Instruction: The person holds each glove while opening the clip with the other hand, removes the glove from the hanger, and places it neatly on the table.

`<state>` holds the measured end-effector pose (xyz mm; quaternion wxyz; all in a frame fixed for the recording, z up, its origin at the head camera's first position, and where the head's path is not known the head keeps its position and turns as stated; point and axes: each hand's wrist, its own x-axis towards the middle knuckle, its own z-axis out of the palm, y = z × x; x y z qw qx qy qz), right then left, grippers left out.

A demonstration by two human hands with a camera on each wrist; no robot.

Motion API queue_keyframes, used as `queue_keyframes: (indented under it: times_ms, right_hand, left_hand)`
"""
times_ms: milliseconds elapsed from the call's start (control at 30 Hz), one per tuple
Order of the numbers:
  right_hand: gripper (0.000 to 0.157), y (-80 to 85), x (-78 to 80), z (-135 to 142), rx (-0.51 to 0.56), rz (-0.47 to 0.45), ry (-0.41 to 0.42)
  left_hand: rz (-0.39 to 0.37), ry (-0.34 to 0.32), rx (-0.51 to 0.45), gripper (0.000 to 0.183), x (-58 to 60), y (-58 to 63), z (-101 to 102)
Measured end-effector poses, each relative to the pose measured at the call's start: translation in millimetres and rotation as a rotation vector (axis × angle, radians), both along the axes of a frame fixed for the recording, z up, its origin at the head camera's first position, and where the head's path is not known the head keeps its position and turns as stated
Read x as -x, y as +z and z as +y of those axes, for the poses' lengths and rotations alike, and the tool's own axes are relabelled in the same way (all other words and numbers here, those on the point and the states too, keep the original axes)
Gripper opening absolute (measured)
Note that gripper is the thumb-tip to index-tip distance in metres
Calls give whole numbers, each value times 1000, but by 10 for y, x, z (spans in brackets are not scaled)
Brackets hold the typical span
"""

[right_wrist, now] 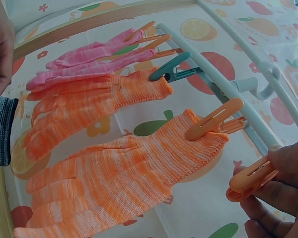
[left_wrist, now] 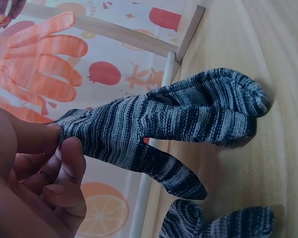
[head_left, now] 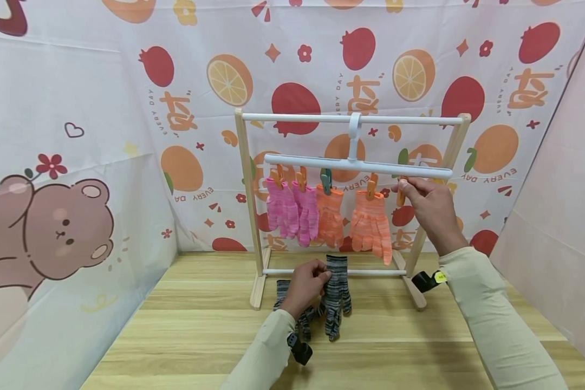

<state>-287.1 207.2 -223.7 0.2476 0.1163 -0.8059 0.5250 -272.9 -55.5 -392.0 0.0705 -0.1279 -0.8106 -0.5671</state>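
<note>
My left hand [head_left: 306, 287] pinches the cuff of a black-and-grey striped knit glove [left_wrist: 114, 126], which hangs fingers down over the table. A second striped glove [head_left: 283, 290] lies on the table, partly hidden behind that hand. Up at the right end of the white hanger [head_left: 317, 162], my right hand [head_left: 431, 211] pinches an orange clothespin [right_wrist: 251, 176] with no glove in it. Beside it, another orange clothespin [right_wrist: 216, 119] grips an orange glove [right_wrist: 114, 183]. Farther left, a green clothespin [right_wrist: 171, 69] holds a second orange glove [head_left: 329, 216].
Two pink gloves [head_left: 281, 208] hang from orange clothespins at the hanger's left end. The hanger hooks over the top bar of a wooden rack [head_left: 244, 189], whose feet stand on the wood-grain table [head_left: 185, 325]. Fruit-printed cloth [head_left: 190, 81] covers the wall behind.
</note>
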Motion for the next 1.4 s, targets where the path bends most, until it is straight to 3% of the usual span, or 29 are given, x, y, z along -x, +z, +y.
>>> queue_keyframes:
  times_ms: [233,633,867,1167,1400]
  right_hand:
    - [48,2,3,-17,-3,-6,3]
    - [47,5,0,-23,-16,-5,-11]
    - [46,-10,-6,-22,-9,-22,0]
    - [47,1,-2,-18,-17,-13,5]
    - [48,0,2,-5,-49,-21,5]
  left_hand:
    - [-63,4,13,9,15,-64,-7]
    - [-107,54,48,10,66,-126,-25]
    - [-134,117,130,11,101,-202,-34]
    - [-138,132,207,47,95,-206,-55]
    - [-149,160,279,52,63,-219,-61]
